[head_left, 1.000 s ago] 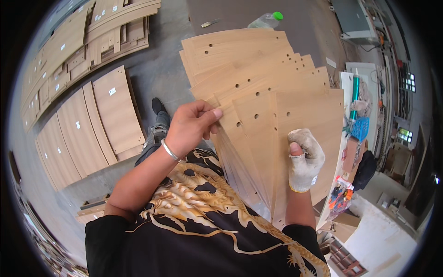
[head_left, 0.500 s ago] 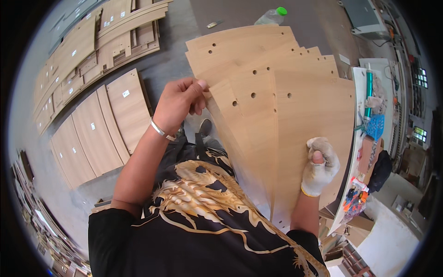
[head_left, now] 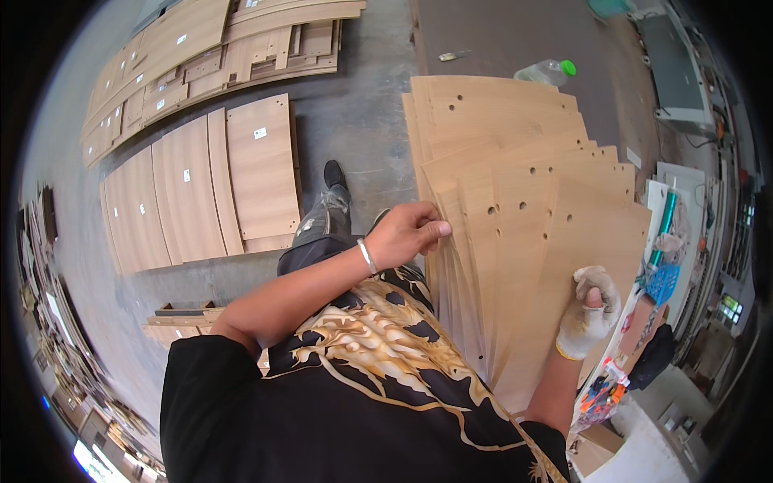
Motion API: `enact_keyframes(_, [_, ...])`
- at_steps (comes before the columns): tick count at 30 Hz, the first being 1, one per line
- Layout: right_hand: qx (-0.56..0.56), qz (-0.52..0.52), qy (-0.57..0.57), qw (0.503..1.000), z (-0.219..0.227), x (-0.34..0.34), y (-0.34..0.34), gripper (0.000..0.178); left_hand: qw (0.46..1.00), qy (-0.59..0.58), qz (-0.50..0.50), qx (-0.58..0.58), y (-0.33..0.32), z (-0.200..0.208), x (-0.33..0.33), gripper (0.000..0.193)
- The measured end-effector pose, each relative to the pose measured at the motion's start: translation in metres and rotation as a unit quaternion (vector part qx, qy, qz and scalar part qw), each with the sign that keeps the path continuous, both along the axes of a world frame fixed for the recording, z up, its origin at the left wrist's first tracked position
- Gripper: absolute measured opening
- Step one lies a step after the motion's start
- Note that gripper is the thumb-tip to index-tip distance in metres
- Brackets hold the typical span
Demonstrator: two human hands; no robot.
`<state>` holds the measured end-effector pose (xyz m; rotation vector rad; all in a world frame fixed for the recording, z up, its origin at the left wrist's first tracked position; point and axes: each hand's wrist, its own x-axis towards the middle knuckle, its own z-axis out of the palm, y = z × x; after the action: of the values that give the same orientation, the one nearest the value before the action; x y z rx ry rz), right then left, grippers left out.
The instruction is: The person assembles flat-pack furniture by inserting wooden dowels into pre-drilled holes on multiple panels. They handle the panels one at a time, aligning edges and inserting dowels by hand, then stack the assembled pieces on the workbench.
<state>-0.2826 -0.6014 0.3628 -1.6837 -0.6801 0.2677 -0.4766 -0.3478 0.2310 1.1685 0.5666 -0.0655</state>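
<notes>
Fanned-out wood panels (head_left: 515, 266) with light grain and round dark holes lie stacked on the bench in front of me. My left hand (head_left: 407, 235), bare with a silver bracelet at the wrist, is at the left edge of the stack, its thumb and fingertips closed on a panel's edge. Over the right part of the top panel is my right hand (head_left: 590, 316), in a whitish glove that leaves the thumb tip bare. Its fingers are curled in; whatever they hold, if anything, is hidden.
At the far bench end lie a green-capped clear bottle (head_left: 547, 72) and a small brush-like tool (head_left: 453, 55). On the right a side shelf holds a teal tube (head_left: 664, 219) and a blue basket (head_left: 662, 283). Labelled panel stacks (head_left: 262, 181) lie on the floor to the left.
The view has shifted, so the panels sit lower and further right. My left hand stays by the stack's left edge, now further toward me along it. My right hand stays curled over the panels.
</notes>
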Motion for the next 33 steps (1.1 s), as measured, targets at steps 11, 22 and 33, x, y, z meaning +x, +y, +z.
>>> enact_keyframes(11, [0.0,-0.072,0.003,0.997,0.002,0.006,0.045,0.033,0.993,0.027,-0.104,-0.04,0.047,-0.003,0.023,0.035])
enact_keyframes(22, [-0.043,-0.143,-0.019,0.989,0.0,0.012,0.069,0.032,0.975,0.032,-0.215,0.041,0.065,-0.005,0.056,0.044])
enact_keyframes(33, [-0.006,-0.249,0.001,0.969,-0.004,0.003,0.087,0.032,0.958,0.036,-0.251,0.136,0.076,0.0,0.062,0.047])
